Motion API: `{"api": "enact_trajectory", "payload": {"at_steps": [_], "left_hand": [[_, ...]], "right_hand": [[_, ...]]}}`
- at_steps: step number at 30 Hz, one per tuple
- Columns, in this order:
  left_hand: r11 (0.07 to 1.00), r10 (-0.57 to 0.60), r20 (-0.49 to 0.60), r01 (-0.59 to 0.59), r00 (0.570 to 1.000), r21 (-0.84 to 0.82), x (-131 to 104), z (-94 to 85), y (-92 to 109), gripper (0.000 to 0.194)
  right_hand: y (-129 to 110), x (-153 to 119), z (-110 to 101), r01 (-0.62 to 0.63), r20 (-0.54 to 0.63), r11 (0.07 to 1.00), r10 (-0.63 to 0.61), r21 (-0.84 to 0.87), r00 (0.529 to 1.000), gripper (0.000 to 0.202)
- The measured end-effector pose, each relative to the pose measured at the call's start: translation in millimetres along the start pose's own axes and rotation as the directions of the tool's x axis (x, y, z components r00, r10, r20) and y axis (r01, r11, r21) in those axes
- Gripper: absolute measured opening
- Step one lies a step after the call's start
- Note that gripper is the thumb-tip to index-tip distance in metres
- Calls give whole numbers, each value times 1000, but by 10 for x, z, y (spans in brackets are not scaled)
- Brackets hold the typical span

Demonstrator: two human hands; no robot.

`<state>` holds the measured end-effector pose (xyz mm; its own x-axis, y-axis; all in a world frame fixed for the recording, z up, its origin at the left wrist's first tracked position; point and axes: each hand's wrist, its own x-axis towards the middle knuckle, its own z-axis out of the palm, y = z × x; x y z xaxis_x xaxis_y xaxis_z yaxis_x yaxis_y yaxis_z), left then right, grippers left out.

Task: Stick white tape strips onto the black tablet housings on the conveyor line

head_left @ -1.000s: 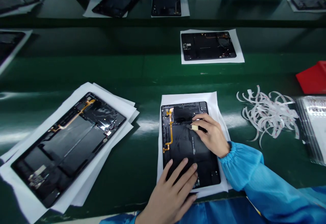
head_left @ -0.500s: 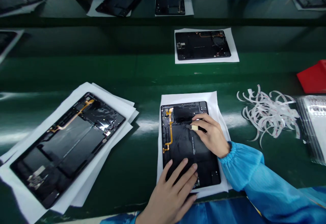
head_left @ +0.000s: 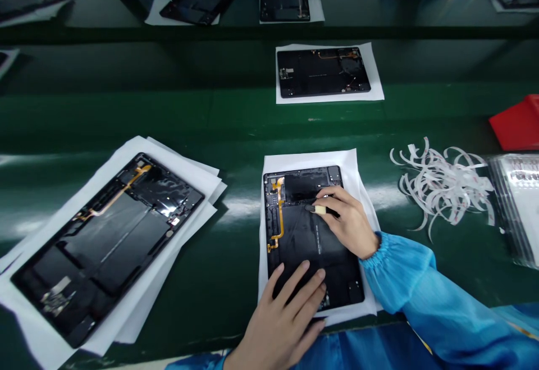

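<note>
An opened tablet housing [head_left: 295,257] lies on a white sheet [head_left: 311,159] before me, an orange flex cable [head_left: 281,218] running down its left side. My left hand [head_left: 286,316] rests on the housing's lower part, fingers spread and stretched out. Over the upper middle of the same housing, my right hand [head_left: 347,218] pinches a small cream-coloured tool with a dark tip [head_left: 319,210]. The tip points left, close to the inner surface; whether it touches cannot be made out. My fingers hide part of the housing's right side.
Left of me, another opened tablet housing [head_left: 122,235] lies on stacked white sheets [head_left: 193,176]. Farther back is a third housing [head_left: 324,72], with several more along the far strip. On the right are curled white strips [head_left: 446,185], a red bin [head_left: 517,123] and clear plastic trays [head_left: 517,201].
The housing at the back has shifted left, and the one at the far left edge has slid mostly out of view. Both hands keep nearly the same pose on the tablet housing.
</note>
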<state>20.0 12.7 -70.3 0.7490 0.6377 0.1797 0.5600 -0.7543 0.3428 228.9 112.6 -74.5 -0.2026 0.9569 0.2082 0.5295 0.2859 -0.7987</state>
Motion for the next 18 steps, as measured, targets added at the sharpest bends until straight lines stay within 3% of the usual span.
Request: {"api": "enact_trajectory", "payload": {"at_steps": [5, 10, 13, 18], "left_hand": [[999, 30, 19, -30, 999, 26, 3, -25, -32, 40], [993, 65, 100, -74, 993, 96, 73, -145, -90, 68], [989, 72, 134, -88, 988, 117, 154, -198, -146, 74], [989, 39, 137, -58, 990, 134, 463, -230, -323, 78]], "right_hand": [[-14, 4, 7, 6, -8, 1000, -6, -18, 1000, 24], [-19, -2, 15, -35, 1, 999, 35, -16, 999, 42], [-23, 2, 13, -54, -17, 998, 54, 16, 998, 45], [-50, 11, -12, -92, -206, 986, 120, 139, 971, 27]]}}
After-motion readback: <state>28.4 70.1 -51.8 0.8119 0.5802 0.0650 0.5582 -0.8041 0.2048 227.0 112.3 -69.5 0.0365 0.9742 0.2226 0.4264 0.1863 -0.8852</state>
